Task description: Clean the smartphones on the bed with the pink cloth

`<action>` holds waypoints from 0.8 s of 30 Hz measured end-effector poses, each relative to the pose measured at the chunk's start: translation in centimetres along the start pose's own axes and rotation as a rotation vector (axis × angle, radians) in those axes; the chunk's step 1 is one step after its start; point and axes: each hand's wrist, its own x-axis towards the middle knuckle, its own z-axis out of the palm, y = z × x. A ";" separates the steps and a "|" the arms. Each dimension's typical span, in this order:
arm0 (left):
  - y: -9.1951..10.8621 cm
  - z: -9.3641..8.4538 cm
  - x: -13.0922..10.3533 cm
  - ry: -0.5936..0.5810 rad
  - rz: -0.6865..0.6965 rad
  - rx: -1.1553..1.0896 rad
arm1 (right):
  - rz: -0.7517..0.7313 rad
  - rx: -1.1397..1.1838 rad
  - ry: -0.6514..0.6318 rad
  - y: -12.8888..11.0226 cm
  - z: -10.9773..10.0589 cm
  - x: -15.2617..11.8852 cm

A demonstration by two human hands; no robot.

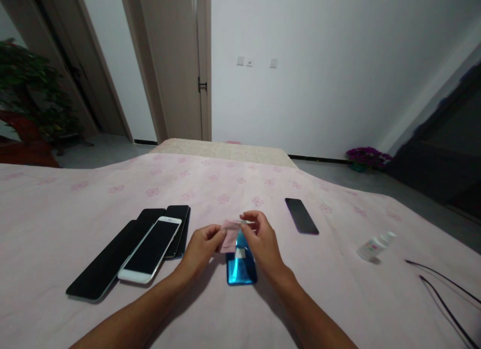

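Observation:
A small pink cloth [228,241] is stretched between my two hands, above a shiny blue phone [241,274] lying back side up. My left hand [203,244] pinches the cloth's left side between thumb and fingers. On the other side, my right hand [263,238] has its thumb and fingers closed on the cloth's right edge. The phone's upper part is partly hidden behind the cloth and my right hand. A small pale patch shows on the phone's back.
Several phones lie at left, with a white phone [152,248] overlapping dark ones [103,261]. Another dark phone [301,216] lies at right, beyond my right hand. Further right are a white bottle [376,246] on its side and black cables [443,276]. A pink flowered cloth [319,299] covers the surface.

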 end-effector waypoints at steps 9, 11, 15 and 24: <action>0.7 0.0 -0.3 -0.017 -0.082 -0.143 | -0.500 -0.325 -0.190 -0.3 0.0 -0.6; 0.8 0.0 -0.4 -0.049 -0.092 -0.175 | -0.394 -0.281 -0.247 0.1 0.0 -0.5; 0.7 -0.3 0.0 -0.079 -0.114 -0.190 | -0.262 -0.223 -0.268 0.5 -0.2 -0.1; 0.4 -0.6 0.2 -0.072 0.030 -0.135 | -0.070 -0.133 -0.286 0.2 -0.4 0.2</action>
